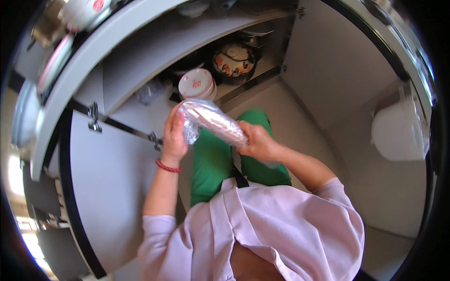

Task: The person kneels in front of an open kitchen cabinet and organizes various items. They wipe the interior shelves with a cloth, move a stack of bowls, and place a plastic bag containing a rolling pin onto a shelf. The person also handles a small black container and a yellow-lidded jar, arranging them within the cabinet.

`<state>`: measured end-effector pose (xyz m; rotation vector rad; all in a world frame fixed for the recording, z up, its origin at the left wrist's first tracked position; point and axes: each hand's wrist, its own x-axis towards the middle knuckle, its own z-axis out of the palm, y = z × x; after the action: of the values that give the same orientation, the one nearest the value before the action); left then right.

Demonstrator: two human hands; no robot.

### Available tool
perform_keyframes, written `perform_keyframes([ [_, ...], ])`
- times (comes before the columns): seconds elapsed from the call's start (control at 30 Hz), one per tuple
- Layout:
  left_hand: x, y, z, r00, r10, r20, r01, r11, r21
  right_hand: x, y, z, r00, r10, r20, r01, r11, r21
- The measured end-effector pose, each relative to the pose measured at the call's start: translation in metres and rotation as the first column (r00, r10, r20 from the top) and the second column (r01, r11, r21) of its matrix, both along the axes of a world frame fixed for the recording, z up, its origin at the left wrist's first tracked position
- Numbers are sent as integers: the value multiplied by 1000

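Note:
A bundle wrapped in clear plastic is held between my two hands above my knees. My left hand, with a red braided bracelet at the wrist, grips its left end, where loose plastic hangs down. Around its right end my right hand is closed. What the plastic wraps is blurred and cannot be told. Just beyond the bundle, a stack of white plates with red markings sits in the open cabinet. Behind it to the right is a round lidded pot with an orange floral pattern.
Open cabinet doors stand at my left and right. A cabinet shelf spans above the plates. A clear plastic bag lies inside at left. Dishes, including a white plate, rest on the countertop. A white container is at right.

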<state>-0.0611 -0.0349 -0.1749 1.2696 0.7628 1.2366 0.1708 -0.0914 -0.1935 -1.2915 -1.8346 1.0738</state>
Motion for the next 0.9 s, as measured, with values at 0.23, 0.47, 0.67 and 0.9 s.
perform_keyframes([
  [0.23,54,22,-18,929,367,52,-370,924,92,-69,26,-31,844,-141,-518,56,983,-176],
  [0.47,48,15,-18,977,202,62,-200,979,-41,-63,30,-23,970,-186,-158,201,976,83],
  [0.67,25,13,9,967,-10,256,105,927,-360,-50,57,-21,954,-290,73,207,816,539],
  [0.9,11,38,41,981,-101,164,154,923,-353,-42,96,13,947,-301,114,101,615,782],
])
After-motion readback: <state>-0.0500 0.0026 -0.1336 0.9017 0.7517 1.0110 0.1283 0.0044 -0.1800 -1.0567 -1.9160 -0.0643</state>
